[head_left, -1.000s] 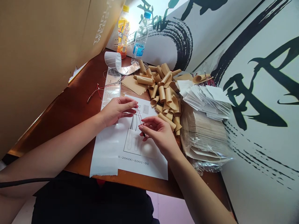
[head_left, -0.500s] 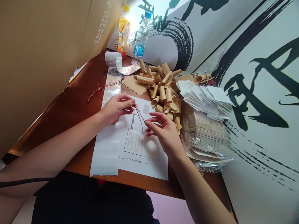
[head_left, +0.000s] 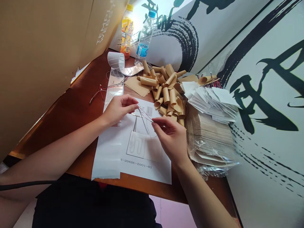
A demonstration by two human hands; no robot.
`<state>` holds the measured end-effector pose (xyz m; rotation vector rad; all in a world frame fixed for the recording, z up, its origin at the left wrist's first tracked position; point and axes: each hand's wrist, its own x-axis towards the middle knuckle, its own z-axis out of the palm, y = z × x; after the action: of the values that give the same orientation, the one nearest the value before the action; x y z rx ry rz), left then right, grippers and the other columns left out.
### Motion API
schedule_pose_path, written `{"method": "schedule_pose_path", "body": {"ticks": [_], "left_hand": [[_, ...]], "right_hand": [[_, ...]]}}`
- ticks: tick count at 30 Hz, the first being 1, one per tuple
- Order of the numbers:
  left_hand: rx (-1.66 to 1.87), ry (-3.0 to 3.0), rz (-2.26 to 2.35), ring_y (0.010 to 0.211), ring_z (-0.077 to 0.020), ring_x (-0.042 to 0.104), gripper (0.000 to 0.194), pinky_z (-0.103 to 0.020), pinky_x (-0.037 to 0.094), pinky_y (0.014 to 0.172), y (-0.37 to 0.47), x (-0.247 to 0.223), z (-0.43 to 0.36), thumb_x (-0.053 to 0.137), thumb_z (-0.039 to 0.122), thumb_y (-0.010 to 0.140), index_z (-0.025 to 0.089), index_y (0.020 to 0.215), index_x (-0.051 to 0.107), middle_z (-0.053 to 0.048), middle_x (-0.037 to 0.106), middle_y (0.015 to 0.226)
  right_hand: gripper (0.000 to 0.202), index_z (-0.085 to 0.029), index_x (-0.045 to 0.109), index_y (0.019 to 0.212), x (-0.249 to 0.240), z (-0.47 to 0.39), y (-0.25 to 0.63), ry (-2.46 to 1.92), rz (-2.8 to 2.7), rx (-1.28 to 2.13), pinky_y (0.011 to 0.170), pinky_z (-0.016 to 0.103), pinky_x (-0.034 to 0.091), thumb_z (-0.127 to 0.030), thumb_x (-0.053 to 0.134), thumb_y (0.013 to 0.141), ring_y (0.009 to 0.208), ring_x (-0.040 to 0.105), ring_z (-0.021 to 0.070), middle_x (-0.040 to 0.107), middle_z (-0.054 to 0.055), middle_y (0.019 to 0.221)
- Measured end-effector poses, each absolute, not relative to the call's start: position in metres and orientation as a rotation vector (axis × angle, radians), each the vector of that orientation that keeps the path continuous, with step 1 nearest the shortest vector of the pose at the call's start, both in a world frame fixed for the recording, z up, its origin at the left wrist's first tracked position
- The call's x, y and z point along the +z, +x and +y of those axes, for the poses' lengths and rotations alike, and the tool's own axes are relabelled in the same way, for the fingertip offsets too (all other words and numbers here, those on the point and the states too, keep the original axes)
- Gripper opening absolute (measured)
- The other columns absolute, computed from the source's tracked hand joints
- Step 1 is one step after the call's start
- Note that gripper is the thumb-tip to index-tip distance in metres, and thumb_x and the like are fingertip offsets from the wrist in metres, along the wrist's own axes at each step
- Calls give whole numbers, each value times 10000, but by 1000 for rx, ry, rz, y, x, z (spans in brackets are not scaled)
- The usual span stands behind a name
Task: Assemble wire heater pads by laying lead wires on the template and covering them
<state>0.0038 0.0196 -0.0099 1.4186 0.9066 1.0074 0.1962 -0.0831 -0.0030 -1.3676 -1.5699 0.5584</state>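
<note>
Thin wires (head_left: 144,122), some dark and some light, run between my two hands above a printed sheet (head_left: 156,172). My left hand (head_left: 122,109) pinches one end of them between thumb and fingertips. On the right, my right hand (head_left: 171,134) is closed on a thin strand, which loops down toward the paper. A line drawing and the text "S-206DC-E001-01" show on the sheet. A pale square piece (head_left: 137,144) with a winding line lies over the drawing. The far ends of the wires are hidden in my fingers.
Rolled brown paper pieces (head_left: 166,95) heap behind my right hand. Right of them stand white slips (head_left: 211,103) on a bagged stack of cards (head_left: 211,136). A label strip (head_left: 116,60), loose wires (head_left: 100,90) and two bottles (head_left: 142,47) are farther back. A cardboard panel (head_left: 52,63) borders the left.
My right hand has moved a little right and its fingers have closed in. A thin strand now stretches from it to my left hand and loops below. The left hand has barely moved.
</note>
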Motion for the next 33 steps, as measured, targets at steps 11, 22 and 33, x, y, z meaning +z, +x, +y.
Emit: {"method": "schedule_pose_path", "body": {"ticks": [11,22,33], "left_hand": [[900,2402,1053,797,-143,605,105,-292,474,736,0,-27,21,632,153,889,194,894,729,-37,667,931],[716,2447,1075,795,-167,571,146,-326,437,767,3,-31,30,645,225,897,233,893,791,-40,621,855],[530,2390,1193,813,-200,571,246,-394,341,860,1,-20,19,608,239,845,300,978,806,-20,630,763]], "right_hand": [[76,-230,724,850,0,-86,192,-1340,-1610,458,654,286,531,-179,670,867,719,631,135,686,0,794],[180,-291,771,877,1,-86,190,-1300,-1761,334,649,323,545,-194,620,898,722,645,166,704,18,826],[184,-246,677,815,2,-87,191,-1204,-1884,313,669,320,536,-91,600,878,739,641,171,705,18,800]]}}
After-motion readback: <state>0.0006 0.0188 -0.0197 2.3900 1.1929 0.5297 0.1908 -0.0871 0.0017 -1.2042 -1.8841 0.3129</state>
